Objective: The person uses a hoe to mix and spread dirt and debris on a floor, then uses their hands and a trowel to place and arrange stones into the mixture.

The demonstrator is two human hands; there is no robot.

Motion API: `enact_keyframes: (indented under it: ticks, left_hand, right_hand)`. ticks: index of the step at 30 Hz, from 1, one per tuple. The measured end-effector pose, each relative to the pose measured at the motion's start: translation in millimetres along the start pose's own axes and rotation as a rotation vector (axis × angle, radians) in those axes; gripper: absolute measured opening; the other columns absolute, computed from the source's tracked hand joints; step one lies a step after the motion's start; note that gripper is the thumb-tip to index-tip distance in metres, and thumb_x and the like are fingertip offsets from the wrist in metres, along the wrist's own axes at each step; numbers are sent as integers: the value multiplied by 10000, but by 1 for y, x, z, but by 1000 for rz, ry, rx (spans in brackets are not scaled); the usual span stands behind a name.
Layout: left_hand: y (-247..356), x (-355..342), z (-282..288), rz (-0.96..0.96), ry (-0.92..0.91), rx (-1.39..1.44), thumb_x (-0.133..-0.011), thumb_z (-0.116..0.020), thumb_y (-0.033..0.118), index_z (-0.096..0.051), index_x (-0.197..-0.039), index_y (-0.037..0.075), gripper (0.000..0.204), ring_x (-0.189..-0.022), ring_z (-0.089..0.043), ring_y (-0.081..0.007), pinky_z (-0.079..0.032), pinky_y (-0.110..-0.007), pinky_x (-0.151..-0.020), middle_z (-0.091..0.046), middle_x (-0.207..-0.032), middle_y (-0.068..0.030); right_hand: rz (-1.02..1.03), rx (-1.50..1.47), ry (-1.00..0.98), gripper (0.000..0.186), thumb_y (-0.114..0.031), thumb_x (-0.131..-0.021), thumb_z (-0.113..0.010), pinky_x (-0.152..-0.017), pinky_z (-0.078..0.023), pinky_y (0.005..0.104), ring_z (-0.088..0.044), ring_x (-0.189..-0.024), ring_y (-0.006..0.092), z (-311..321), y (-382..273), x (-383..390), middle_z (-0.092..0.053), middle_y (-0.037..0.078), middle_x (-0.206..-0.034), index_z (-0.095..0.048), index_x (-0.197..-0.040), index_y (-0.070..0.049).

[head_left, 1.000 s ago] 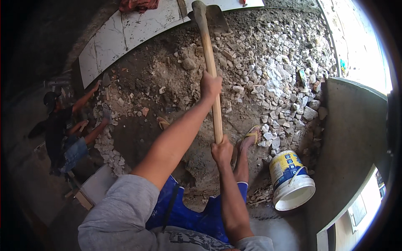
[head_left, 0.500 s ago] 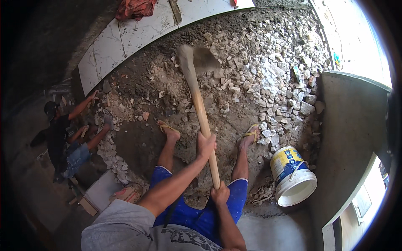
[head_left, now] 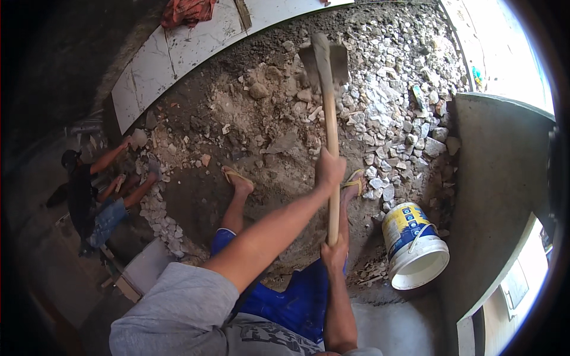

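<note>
A hoe with a pale wooden handle (head_left: pixel 331 127) stretches away from me, its wide metal blade (head_left: pixel 339 64) at the far end over broken stone and earth. My left hand (head_left: pixel 330 169) wraps the handle around its middle. Closer to my body, my right hand (head_left: pixel 334 255) is closed round the butt end. Beneath the blade and to its right spreads a bed of pale stones (head_left: pixel 389 89); whether the blade touches them I cannot tell. Brown soil with lumps (head_left: pixel 261 107) lies left of the hoe.
A white bucket with blue and yellow print (head_left: pixel 415 246) lies tipped at right, beside a concrete wall (head_left: pixel 499 154). Marbled white slabs (head_left: pixel 142 71) edge the far left, bearing a red bag (head_left: pixel 187 12). Another person (head_left: pixel 83 190) crouches at left by piled stones (head_left: pixel 157 222).
The hoe has swung right and farther from me, its blade now over the stones. Both my hands have moved right and forward with it. The other person's hand now touches a pale stone.
</note>
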State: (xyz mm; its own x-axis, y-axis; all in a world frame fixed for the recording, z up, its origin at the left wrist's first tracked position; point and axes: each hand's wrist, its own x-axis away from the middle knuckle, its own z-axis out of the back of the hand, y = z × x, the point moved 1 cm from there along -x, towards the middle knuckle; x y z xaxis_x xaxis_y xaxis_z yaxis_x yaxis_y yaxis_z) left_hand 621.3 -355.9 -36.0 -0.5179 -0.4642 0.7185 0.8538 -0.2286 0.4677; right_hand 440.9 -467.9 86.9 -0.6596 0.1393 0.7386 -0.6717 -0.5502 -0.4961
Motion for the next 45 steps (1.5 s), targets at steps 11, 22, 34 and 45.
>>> enact_keyframes:
  ticks: [11, 22, 34, 45]
  left_hand:
    - [-19, 39, 25, -63, 23, 163, -750, -648, 121, -460, -959, 6, 303, -484, -597, -195, -484, -332, -433, -587, -627, -88]
    - [62, -43, 6, -65, -102, 120, -770, -589, 87, -465, -1007, -54, 302, -507, -637, -258, -528, -359, -461, -627, -680, -161]
    - [-59, 116, 21, 325, -95, 394, -754, -609, 91, -450, -1014, -16, 322, -467, -607, -196, -490, -335, -394, -587, -618, -105]
    - [78, -126, 100, -209, 52, 297, -779, -627, 128, -481, -989, -40, 306, -478, -624, -217, -509, -324, -435, -613, -652, -127]
  right_hand:
    - [63, 189, 57, 318, -146, -667, -735, -656, -496, 503, -621, -701, 441, -6, 18, 36, -620, 228, -726, -554, -913, -58]
    - [97, 102, 24, 262, -123, -713, -666, -717, -503, 512, -625, -807, 453, 2, -40, -54, -640, 259, -824, -602, -947, -24]
    - [-100, 459, -94, 297, -156, -658, -734, -651, -508, 512, -628, -704, 447, 31, 68, 108, -628, 248, -717, -550, -860, -39]
    - [185, 252, 0, 252, -191, -739, -687, -677, -507, 527, -635, -746, 441, -44, -111, -115, -638, 249, -746, -542, -871, -33]
